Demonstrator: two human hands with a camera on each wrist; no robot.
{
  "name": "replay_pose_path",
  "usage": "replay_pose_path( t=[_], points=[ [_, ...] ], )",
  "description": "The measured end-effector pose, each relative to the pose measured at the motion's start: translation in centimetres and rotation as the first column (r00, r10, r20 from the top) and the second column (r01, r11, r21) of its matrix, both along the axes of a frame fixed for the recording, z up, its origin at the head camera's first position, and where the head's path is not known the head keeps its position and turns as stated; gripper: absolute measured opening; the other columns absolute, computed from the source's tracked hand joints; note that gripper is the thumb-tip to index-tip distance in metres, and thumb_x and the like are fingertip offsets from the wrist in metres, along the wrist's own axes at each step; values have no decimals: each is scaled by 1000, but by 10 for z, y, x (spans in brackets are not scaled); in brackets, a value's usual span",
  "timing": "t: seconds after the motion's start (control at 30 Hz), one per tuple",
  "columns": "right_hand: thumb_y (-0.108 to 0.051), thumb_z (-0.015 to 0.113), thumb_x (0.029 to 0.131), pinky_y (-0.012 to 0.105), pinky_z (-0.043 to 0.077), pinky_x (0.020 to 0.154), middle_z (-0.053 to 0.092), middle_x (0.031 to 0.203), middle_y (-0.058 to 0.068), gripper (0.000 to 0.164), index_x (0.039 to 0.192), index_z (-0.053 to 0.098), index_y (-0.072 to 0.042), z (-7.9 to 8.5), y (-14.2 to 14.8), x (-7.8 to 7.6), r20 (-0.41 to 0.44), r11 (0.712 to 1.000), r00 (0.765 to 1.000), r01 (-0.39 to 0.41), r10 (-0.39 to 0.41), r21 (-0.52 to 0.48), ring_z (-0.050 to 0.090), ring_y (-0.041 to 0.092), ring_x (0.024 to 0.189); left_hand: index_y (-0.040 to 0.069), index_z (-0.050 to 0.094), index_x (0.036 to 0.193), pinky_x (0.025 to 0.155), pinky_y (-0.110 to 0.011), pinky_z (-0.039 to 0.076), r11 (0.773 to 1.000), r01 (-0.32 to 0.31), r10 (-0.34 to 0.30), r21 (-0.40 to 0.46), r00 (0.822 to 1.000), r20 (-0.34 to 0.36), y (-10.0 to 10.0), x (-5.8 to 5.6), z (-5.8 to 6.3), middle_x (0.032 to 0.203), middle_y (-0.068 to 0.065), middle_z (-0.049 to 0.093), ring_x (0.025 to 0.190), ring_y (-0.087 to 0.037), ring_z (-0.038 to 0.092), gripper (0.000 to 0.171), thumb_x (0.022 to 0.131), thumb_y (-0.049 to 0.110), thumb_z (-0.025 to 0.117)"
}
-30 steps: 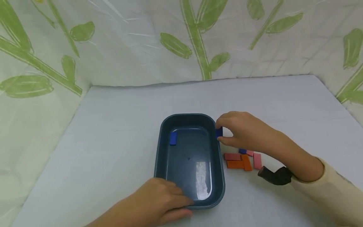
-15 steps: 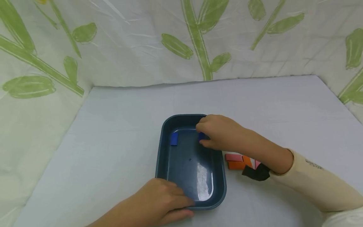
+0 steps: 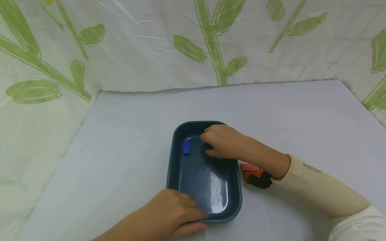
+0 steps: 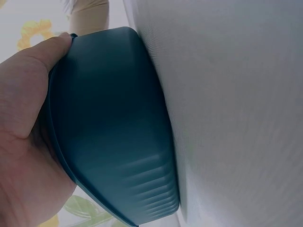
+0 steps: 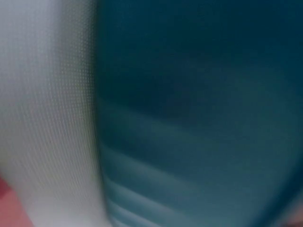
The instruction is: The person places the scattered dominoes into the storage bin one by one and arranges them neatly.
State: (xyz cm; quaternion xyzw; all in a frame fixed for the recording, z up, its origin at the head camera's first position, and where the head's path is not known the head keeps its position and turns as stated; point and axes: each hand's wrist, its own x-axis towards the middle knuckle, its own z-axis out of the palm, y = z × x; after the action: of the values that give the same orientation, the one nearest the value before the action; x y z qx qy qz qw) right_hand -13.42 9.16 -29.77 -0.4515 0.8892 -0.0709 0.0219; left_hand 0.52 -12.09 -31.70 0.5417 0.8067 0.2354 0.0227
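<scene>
The big white table (image 3: 126,167) is under everything. My dark blue tub (image 3: 196,187) sits on it, in the same place as a second ago. My right hand (image 3: 224,142) has moved: it was by the tub's right edge, and now it is inside, near the far end. My left hand (image 3: 169,209) is at the near end like before, holding the edge with fingers in and thumb out. My arm and black strap (image 3: 260,180) now hide more blocks on the right; I see a pink block (image 3: 250,167) and some orange (image 3: 249,174) beside the tub. My right finger and thumb pinch a blue block (image 3: 207,146), well apart from my left hand. I can't tell if it touches the bottom. Another blue block (image 3: 186,147) lies just left of it, in its same spot.
</scene>
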Motion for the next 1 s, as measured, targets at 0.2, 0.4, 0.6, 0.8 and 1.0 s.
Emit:
replay_pose_path(
  t=[0.2,0.4,0.6,0.8,1.0],
  points=[
    [-16,81,82,31,47,64,57,75,-1,15,89,71,-7,-6,-9,-3,9,1000,1000,-17,17,11,51,13,67,20,76,100,69,-6,43,1000,8,-7,13,1000,-17,-1,0,-1,81,15,68,73,8,58,21,102,33,60],
    [-17,81,83,29,50,65,60,82,0,19,97,73,-6,-9,-17,-3,51,1000,999,-17,16,15,56,13,72,20,76,100,69,-6,42,1000,8,-8,20,1000,-26,-1,0,-2,81,15,68,72,8,57,21,102,33,60],
    [-16,81,84,31,51,69,67,86,3,23,101,70,-4,-11,-24,-5,73,999,997,-17,20,-38,60,14,76,20,77,101,70,-6,43,1000,0,1,12,1000,-16,-1,0,-1,81,14,69,72,8,58,21,102,33,60],
    [-17,82,84,29,53,72,70,94,5,46,121,60,-2,-13,-27,-5,132,997,991,16,-5,-82,61,12,76,20,77,100,71,-7,44,1000,1,-1,16,1000,-19,0,1,-1,81,14,69,74,7,59,22,102,33,60],
    [-18,82,85,30,53,78,71,101,5,55,131,57,-4,-16,-30,-6,154,995,988,41,-27,-88,64,13,84,20,77,100,71,-7,44,1000,-6,6,7,1000,-2,0,0,0,81,14,69,73,7,59,22,102,33,60]
  ],
)
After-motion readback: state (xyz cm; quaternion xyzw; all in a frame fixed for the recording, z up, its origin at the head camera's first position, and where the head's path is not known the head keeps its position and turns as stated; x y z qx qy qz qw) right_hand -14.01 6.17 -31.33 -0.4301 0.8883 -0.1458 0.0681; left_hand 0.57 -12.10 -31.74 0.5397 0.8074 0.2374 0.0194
